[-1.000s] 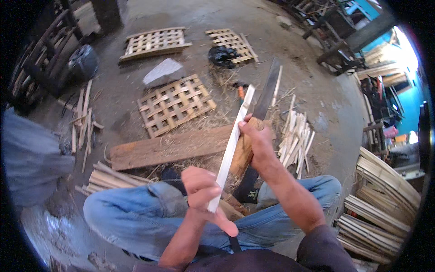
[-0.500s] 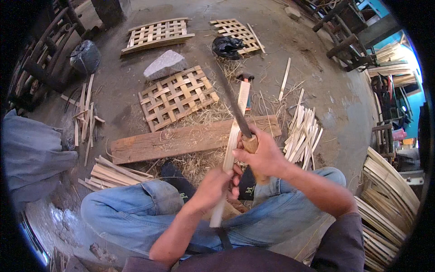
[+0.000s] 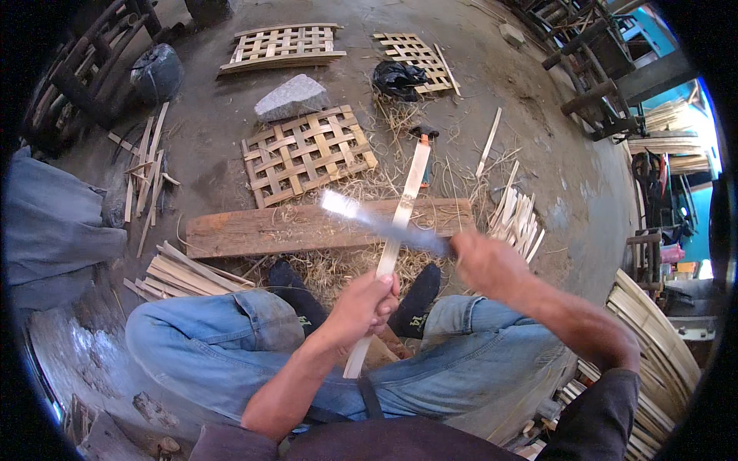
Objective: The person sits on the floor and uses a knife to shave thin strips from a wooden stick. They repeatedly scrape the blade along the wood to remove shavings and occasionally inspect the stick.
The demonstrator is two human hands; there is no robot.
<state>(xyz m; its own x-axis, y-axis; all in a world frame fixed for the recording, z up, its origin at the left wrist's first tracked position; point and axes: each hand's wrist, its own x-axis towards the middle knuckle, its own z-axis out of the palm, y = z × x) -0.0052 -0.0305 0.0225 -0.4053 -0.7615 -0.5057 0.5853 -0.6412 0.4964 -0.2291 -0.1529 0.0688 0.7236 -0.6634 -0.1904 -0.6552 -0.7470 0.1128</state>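
Note:
My left hand (image 3: 364, 309) is closed round a long pale bamboo strip (image 3: 416, 167), which slants up and away from my lap. Its far end reaches past the plank, close to a tool with a dark head and orange on its handle (image 3: 425, 132). In my right hand (image 3: 493, 263) is a knife (image 3: 423, 237), its blade blurred by motion and pointing left across the strip. The fingers hide the knife's handle. Whether the blade touches the strip I cannot tell. Below both lies a wooden plank (image 3: 284, 235), with shavings (image 3: 338, 270) scattered around my feet.
Beyond the plank lies a woven slat panel (image 3: 311, 157) against a grey stone (image 3: 292, 98). Two stacks of woven panels (image 3: 286, 46) (image 3: 419, 58) sit farther off, one beside a black plastic bag (image 3: 398, 79). Cut strips lie left (image 3: 188, 275) and right (image 3: 516, 219); long strips (image 3: 653, 330) fill the right side.
My right hand has moved right, off the strip. The knife has swung from pointing away to lying leftward across it. My left hand still grips the strip.

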